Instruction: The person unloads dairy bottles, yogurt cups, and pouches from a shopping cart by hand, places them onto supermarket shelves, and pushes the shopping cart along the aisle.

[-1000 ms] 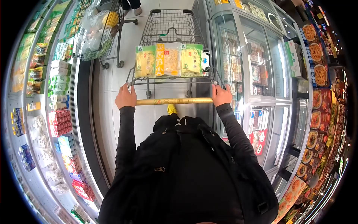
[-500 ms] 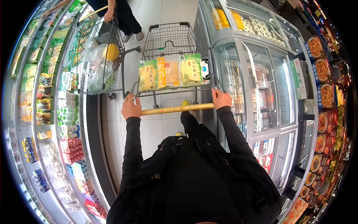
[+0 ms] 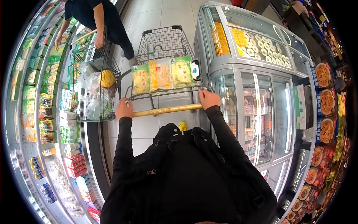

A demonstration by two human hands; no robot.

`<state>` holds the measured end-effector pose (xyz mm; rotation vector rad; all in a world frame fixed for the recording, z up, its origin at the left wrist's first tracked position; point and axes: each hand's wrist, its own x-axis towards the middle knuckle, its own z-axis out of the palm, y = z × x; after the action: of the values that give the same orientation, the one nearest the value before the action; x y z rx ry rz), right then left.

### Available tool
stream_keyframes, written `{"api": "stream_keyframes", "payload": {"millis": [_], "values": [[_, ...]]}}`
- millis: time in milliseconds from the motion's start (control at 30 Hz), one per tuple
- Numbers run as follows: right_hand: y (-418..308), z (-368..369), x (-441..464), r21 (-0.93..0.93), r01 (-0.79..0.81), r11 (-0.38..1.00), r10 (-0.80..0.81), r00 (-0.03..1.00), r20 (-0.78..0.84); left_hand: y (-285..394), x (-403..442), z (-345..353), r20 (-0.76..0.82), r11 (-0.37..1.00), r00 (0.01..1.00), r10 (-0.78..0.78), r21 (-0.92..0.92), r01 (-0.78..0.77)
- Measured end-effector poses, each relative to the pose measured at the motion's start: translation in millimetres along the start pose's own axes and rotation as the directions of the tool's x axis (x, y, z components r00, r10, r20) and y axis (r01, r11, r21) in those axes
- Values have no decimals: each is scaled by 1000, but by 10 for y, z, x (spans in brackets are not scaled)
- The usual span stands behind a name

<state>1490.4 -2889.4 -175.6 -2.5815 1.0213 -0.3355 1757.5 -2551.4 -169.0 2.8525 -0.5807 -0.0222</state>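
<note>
My left hand (image 3: 124, 108) is wrapped round the left end of the yellow handle bar (image 3: 164, 110) of a wire shopping cart (image 3: 164, 41). At the bar's right end, my right hand (image 3: 209, 99) grips it the same way. Just ahead of the bar, three flat food packets lie side by side on the cart's upper part: a green-edged one (image 3: 141, 80) at left, an orange and clear one (image 3: 160, 74) in the middle, another green-edged one (image 3: 182, 72) at right. A small white and blue item sits beside them.
A person in dark clothes (image 3: 112, 22) stands front left, one hand on a second cart (image 3: 97, 56) holding bags and a yellow round item (image 3: 107, 78), the other near the stocked shelves (image 3: 44, 93). Glass freezer cabinets (image 3: 257, 71) run along the right. Floor tiles lie between.
The second cart and its person have come nearer on the left. The freezers have shifted down the view. Both my hands have stayed on the bar.
</note>
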Motion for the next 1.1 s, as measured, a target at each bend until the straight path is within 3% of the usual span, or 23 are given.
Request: {"api": "stream_keyframes", "payload": {"millis": [100, 200, 367, 433, 567, 633, 833, 900, 1100], "values": [[64, 143, 478, -5, 0, 1000, 0, 1000, -8, 154, 399, 99, 6, 1000, 1000, -29, -6, 29], [133, 243, 945, -7, -40, 999, 40, 999, 19, 270, 799, 268, -97, 996, 992, 84, -23, -87], [155, 362, 1724, -28, -2, 1000, 1, 1000, -28, 571, 1466, 349, -130, 985, 979, 157, -53, -165], [217, 441, 2046, -29, 16, 999, -17, 999, -35, 659, 1749, 489, -187, 943, 936, 299, -90, -319], [427, 647, 2831, -92, 34, 995, -38, 999, -39, 991, 2304, 652, -74, 970, 979, 191, -138, -200], [534, 746, 3218, -64, 10, 998, -12, 1000, -23, 1161, 2597, 761, 61, 986, 992, 110, -136, -101], [701, 1011, 4319, -43, 19, 999, -19, 1000, 7, 1479, 3495, 1113, 30, 988, 995, 91, -129, -86], [743, 1116, 4695, -58, 23, 998, -23, 1000, -3, 1611, 3818, 1187, 98, 993, 994, 57, -107, -46], [732, 1399, 5767, -65, 49, 997, -50, 999, -13, 1813, 4761, 1518, 43, 994, 997, 66, -95, -62]]}}
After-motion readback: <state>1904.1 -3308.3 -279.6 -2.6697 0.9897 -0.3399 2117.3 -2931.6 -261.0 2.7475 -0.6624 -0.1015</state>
